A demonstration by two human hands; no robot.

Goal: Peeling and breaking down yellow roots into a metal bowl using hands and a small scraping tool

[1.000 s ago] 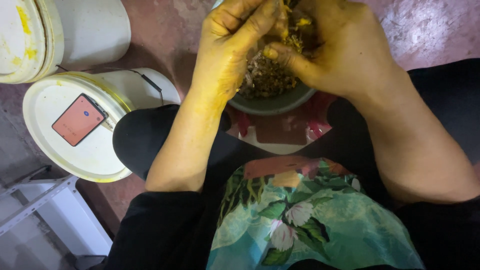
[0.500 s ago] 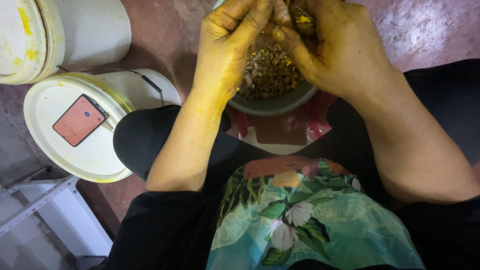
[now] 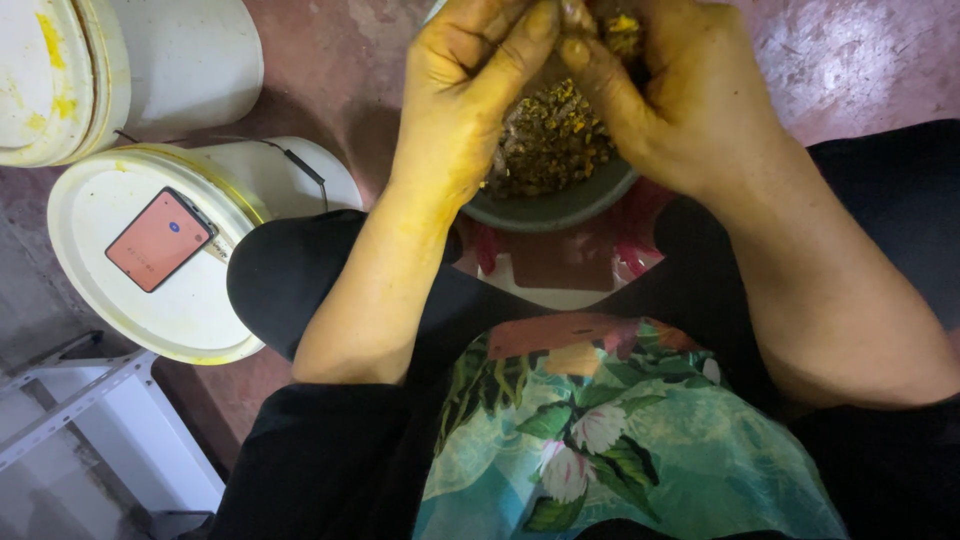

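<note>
My left hand (image 3: 470,90) and my right hand (image 3: 680,90) are stained yellow and meet over a grey-green bowl (image 3: 560,208) on the floor between my knees. The bowl holds a crumbly brown and yellow mass (image 3: 545,145). Both hands' fingers pinch a small clump of that yellow-brown material (image 3: 622,25) at the top edge of the view, fingertips touching. The top of the bowl and the fingertips are partly cut off by the frame.
A white bucket with a lid (image 3: 150,260) stands at my left knee, a phone with a red screen (image 3: 160,240) lying on it with a cable. Another yellow-smeared white bucket (image 3: 110,70) is behind it. A white metal frame (image 3: 70,410) sits lower left.
Both hands have lifted slightly and drawn closer over the bowl, working the clump between the fingertips. The buckets and phone have not moved.
</note>
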